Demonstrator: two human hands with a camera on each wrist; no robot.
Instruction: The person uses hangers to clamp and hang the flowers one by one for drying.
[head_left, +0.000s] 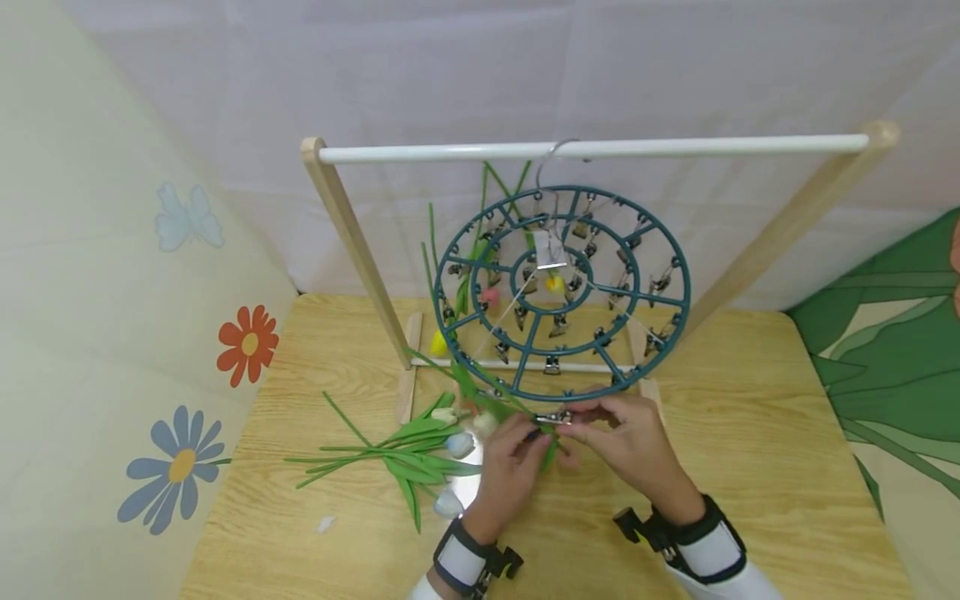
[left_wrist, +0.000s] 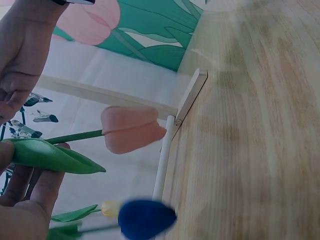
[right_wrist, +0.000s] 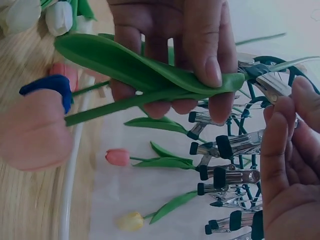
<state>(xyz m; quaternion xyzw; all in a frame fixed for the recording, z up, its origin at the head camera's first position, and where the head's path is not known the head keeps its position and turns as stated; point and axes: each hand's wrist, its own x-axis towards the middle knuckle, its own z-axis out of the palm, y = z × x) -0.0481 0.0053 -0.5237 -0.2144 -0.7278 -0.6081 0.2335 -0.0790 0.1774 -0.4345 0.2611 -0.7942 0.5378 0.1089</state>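
My left hand (head_left: 512, 467) pinches a pink tulip (right_wrist: 35, 130) by its stem and green leaf, thumb pressed on the leaf base. In the right wrist view the stem end meets a metal clip (right_wrist: 272, 87) with dark green tips. My right hand (head_left: 626, 437) pinches that clip by its handles, at the near edge of a round dark green clip hanger (head_left: 662, 298). Behind the held tulip in the left wrist view hangs a dark blue tulip (left_wrist: 146, 219), somewhat blurred. Another pink tulip (right_wrist: 117, 157) and a yellow tulip (right_wrist: 131, 221) hang from clips.
The hanger hooks over the white rod (head_left: 420, 153) of a wooden stand (head_left: 348, 242). Loose white and pale blue tulips (head_left: 459, 444) lie on the wooden table (head_left: 750, 467) left of my hands. A small white scrap (head_left: 326, 524) lies near them. Many other clips hang around the rings.
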